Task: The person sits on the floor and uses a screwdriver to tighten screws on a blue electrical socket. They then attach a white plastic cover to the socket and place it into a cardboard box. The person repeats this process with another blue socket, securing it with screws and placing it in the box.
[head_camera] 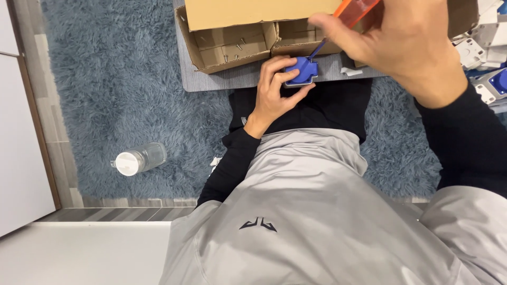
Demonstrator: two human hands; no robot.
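Taking the blue socket cover as the landmark: nearest the camera, below it, are the person's grey top and dark trousers. The left hand holds the cover from beneath, its fingers curled shut around the piece against the near edge of the grey mat. Above and right of the cover, the right hand has its fingers closed on the orange handle of a screwdriver, whose thin shaft slants down to meet the cover's top.

A likely slip, as I judge it: the tip could skid off the screw head and jab the left thumb, since the cover is braced only by hand. A loosened screw could also drop into the shaggy blue rug and vanish.

Beyond the cover stand cardboard boxes; two open compartments show, the left one holding a few loose screws. Far right lies a heap of white and blue socket parts, too crowded to count. Well left of the cover lies one clear bottle with a white cap. One screwdriver, one held cover.
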